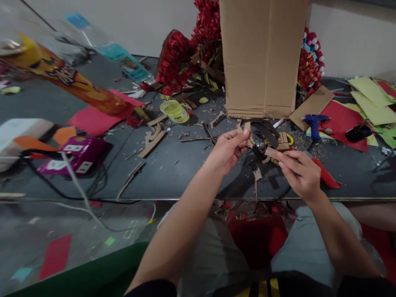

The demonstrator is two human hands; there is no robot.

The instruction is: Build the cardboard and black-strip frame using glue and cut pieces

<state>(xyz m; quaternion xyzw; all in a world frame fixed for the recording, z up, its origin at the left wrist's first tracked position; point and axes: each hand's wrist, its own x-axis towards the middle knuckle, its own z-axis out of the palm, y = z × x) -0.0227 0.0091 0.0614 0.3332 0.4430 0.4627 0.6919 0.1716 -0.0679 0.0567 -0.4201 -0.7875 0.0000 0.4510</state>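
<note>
Above the dark grey table (173,173), the left hand (227,150) pinches the upper end of a small brown-and-black cardboard cut-out piece (262,138) between thumb and forefinger. The right hand (300,173), at four o'clock from it, pinches the piece's lower tab. A tall brown cardboard box (261,57) stands at twelve o'clock, a blue glue gun (314,123) at two o'clock.
</note>
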